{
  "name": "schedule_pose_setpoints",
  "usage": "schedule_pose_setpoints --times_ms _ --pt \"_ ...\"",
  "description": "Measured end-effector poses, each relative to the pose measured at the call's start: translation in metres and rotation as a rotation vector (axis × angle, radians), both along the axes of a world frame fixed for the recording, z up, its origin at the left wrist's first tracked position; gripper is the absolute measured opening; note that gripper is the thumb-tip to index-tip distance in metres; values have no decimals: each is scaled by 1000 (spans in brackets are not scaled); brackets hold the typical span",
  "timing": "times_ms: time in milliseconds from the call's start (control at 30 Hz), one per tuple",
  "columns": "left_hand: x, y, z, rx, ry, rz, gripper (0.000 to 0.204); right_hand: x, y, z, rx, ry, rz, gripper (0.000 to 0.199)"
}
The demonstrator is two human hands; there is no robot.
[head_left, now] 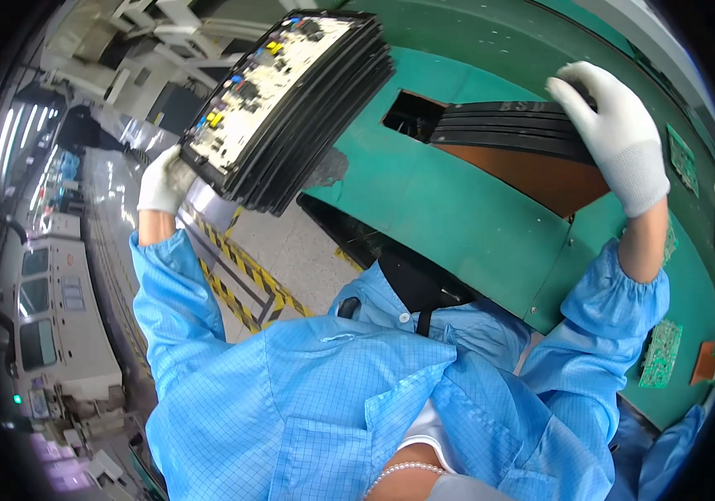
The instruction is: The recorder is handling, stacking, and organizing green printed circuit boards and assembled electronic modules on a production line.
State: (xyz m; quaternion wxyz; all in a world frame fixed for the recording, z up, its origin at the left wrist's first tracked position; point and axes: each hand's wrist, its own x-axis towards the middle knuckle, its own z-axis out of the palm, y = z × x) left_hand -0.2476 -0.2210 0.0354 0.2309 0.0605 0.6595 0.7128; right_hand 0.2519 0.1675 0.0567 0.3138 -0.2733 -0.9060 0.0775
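Gripping stacked black trays [290, 108] one-handed, left hand [161, 179] clasped beneath; could slide apart. Right hand [616, 134] curled over second tray stack [507, 129].

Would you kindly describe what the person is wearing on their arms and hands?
Both hands, the left hand and the right hand, wear white knitted gloves. Both arms are covered by light blue sleeves of a thin fabric with a fine grid pattern, gathered by elastic cuffs that stop short of the gloves.
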Motion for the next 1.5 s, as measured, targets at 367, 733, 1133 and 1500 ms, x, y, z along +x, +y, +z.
schedule_pose_setpoints --times_ms 367,733,1133,1500 --pt "50 11 48 -583 1311 80 25 7 18 -4 -108 -58 5 32" --pt "187 28 6 -635 1717 -201 43 8 13 -2 -112 -52 -26 31" --pt "144 9 36 -401 1140 -111 24 9 13 -3 -124 -56 -17 31" --pt "134 12 26 -694 1539 -382 30 8 14 -4 -115 -52 -29 32"
